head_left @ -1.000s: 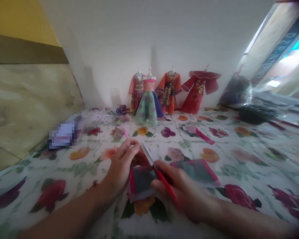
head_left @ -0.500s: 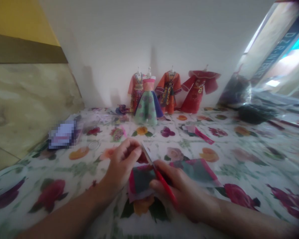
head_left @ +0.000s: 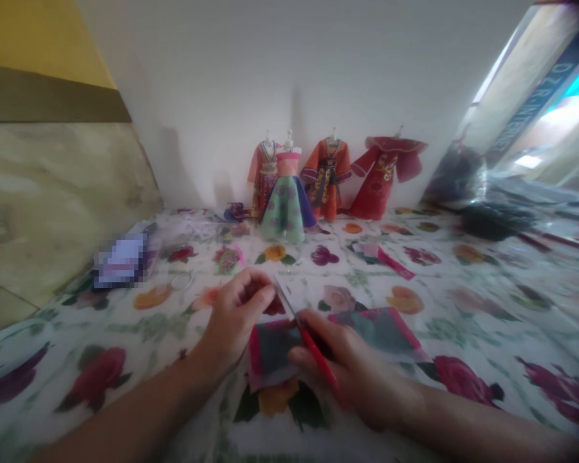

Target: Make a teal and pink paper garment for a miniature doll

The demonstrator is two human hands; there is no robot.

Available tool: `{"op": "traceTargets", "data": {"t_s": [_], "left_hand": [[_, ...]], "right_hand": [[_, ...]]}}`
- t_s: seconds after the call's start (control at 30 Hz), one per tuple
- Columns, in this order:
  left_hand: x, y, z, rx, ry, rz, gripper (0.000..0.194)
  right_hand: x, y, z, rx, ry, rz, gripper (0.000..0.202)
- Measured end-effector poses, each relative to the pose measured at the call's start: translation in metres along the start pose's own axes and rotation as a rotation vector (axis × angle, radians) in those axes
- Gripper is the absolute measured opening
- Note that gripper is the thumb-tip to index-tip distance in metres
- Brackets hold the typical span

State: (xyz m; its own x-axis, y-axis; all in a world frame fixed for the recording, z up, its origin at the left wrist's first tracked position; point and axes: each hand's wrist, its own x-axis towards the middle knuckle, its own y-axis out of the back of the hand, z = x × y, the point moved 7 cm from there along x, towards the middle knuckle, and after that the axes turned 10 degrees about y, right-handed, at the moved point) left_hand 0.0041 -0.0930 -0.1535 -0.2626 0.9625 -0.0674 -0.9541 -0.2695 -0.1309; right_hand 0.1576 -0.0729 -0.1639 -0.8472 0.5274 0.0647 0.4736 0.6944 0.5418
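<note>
Very little has changed over the last second: your left hand [head_left: 236,318] shifts only slightly, and your right hand [head_left: 352,366] holds almost the same place. The work therefore stays centred on the spot where the blade meets your left fingertips.

Your right fingers are clamped on the red-handled scissors [head_left: 320,357], the metal pointing up and away toward your left hand. Your left thumb and forefinger come close together at the blade's tip; you cannot tell from here whether anything is pinched between them.

The dark panel with a pink border [head_left: 273,350] lies below and between your hands, partly covered by the right one. A second bordered panel [head_left: 383,329] lies on the worktop [head_left: 174,341] just beyond your right hand.

A floral cloth covers this surface. Farther back are a pink strip [head_left: 394,262], a thin ring [head_left: 182,280] and, before the white wall [head_left: 212,77], four small dresses [head_left: 288,199] on stands. To the right sits a dark wrapped bundle [head_left: 499,220].
</note>
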Motion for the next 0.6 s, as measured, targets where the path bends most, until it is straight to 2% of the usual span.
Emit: {"op": "traceTargets", "data": {"t_s": [0.4,0.6], "left_hand": [[0.0018,-0.0018,-0.0016,-0.027,0.020,-0.040,0.012],[-0.0005,-0.0010,0.0009,0.030,0.004,-0.037,0.012]], "right_hand": [[-0.0008,0.0006,-0.0026,0.002,0.010,-0.006,0.033],[-0.0015,0.0010,-0.0046,-0.016,0.003,-0.018,0.031]]}}
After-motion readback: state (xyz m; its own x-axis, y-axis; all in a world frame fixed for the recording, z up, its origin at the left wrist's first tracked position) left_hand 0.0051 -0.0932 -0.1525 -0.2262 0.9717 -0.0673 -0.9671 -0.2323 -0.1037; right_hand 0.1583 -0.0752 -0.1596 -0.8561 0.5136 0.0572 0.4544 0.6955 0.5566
